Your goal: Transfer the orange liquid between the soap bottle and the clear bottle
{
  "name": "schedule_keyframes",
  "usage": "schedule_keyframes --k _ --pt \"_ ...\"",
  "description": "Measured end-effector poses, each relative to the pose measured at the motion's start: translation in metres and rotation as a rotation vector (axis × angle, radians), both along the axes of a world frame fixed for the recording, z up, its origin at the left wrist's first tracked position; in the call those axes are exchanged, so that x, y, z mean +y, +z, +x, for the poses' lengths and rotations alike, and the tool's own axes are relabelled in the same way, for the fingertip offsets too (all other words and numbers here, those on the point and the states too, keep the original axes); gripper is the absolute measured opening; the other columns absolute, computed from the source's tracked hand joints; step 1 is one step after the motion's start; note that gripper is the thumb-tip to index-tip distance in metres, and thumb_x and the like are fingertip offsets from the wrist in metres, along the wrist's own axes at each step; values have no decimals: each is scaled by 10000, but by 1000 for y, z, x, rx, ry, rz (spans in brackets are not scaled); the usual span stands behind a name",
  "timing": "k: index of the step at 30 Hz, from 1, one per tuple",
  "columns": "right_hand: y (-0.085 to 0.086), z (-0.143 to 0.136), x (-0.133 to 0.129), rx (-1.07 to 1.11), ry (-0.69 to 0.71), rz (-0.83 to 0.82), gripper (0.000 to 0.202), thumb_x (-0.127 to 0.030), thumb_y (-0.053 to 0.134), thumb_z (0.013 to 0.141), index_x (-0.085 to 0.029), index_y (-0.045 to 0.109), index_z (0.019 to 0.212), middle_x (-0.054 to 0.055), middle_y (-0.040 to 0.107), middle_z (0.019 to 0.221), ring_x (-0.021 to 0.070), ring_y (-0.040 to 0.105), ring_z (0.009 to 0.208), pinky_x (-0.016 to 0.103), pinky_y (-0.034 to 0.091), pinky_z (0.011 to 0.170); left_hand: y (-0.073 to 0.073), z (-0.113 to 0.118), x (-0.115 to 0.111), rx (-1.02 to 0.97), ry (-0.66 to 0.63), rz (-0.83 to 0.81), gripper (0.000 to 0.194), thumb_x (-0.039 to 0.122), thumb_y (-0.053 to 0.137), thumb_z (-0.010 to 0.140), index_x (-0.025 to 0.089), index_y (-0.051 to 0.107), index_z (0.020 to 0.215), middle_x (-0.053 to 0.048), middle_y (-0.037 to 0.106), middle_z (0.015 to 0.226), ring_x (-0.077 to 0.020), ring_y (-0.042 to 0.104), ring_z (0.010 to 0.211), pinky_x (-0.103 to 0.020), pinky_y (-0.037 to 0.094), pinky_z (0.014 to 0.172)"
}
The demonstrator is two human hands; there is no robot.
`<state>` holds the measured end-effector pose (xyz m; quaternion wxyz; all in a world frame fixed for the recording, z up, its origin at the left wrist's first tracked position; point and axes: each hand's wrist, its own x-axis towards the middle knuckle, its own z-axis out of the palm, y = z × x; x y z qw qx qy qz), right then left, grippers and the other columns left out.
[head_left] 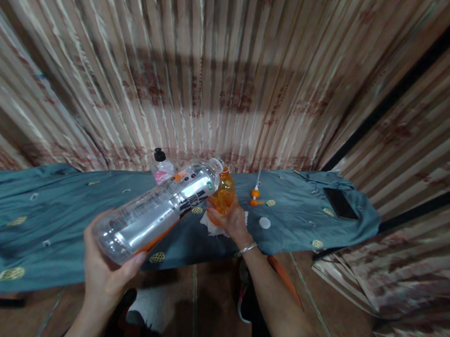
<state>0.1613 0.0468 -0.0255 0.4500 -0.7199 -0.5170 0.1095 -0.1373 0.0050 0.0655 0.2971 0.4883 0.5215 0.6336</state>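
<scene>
My left hand (112,269) is closed round the base of a large clear bottle (156,215) with a silver label. The bottle is tilted, its open mouth up to the right, at the top of an orange bottle (223,192). Fingers of my right hand (231,220) wrap round the orange bottle, which stands over a white tissue (212,229). Whether liquid runs between the two cannot be made out. An orange pump head (255,196) with a clear tube lies right of my right hand, near a round white cap (265,223).
A narrow board with a teal cloth (64,200) runs across the view. Behind the large bottle stands a pink-labelled bottle with a black cap (160,156). A dark phone (341,204) lies at the right end. Striped curtains (234,83) hang behind.
</scene>
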Motion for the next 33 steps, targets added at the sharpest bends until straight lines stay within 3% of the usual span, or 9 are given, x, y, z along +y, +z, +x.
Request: schedule_keyframes --k 5,13,19,24,33 --pt "-3 2 1 -2 5 15 645 -384 1085 815 -235 709 1317 122 953 1153 399 955 1099 515 803 967 -1 1 1 -5 -6 8 1071 581 1056 272 293 687 1235 -100 806 1240 -403 771 1143 -531 601 1013" --pt "-1 2 0 5 8 10 617 -374 1053 826 -244 694 1310 104 954 1135 379 953 1083 492 791 963 9 6 -1 -24 18 -26 1080 565 1040 207 282 665 1180 -130 789 1236 -417 765 1142 -540 608 1011" --pt "5 1 -1 12 9 -25 631 -369 1056 827 -217 695 1321 142 950 1177 391 950 1124 509 784 1003 -1 1 1 30 -1 30 1099 658 1047 270 280 674 1232 -114 793 1228 -416 776 1137 -541 630 995" --pt "4 1 -1 14 22 4 607 -383 1050 826 -256 691 1299 102 951 1147 379 950 1102 522 792 988 -12 -4 3 51 -22 79 1078 706 1042 348 302 690 1283 -90 793 1253 -414 792 1152 -540 659 1003" --pt "3 0 -1 23 11 4 596 -322 1052 833 -265 701 1310 98 943 1137 379 947 1101 543 797 992 -9 -2 2 40 -18 68 1098 681 1062 331 287 691 1285 -104 802 1276 -416 789 1180 -533 645 1027"
